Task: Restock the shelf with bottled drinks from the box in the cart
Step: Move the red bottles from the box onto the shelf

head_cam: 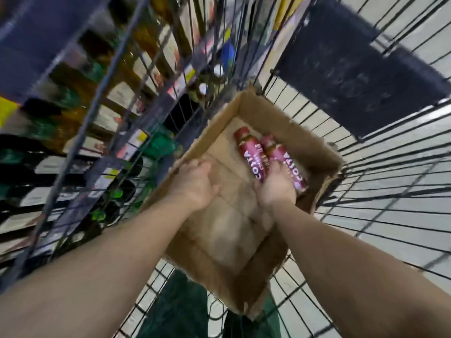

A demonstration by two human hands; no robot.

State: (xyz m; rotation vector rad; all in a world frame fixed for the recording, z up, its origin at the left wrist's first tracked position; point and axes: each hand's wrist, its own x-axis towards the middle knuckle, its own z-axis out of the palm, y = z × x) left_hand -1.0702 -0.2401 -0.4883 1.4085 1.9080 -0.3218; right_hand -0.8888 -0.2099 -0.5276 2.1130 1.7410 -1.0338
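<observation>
An open cardboard box sits in a black wire cart. At the box's far right lie two maroon bottled drinks side by side, caps pointing away from me. My right hand rests on their near ends, fingers curled over both bottles. Inside the box on the left, my left hand hovers over the bare cardboard floor with fingers apart and nothing in it. The shelf with rows of bottles stands to the left, beyond the cart's wire side.
A dark panel hangs on the cart's far wire wall. Green bottles and boxed goods fill the shelf on the left, with price tags along its edges. Pale floor tiles show through the wires on the right. Green cloth shows below the cart.
</observation>
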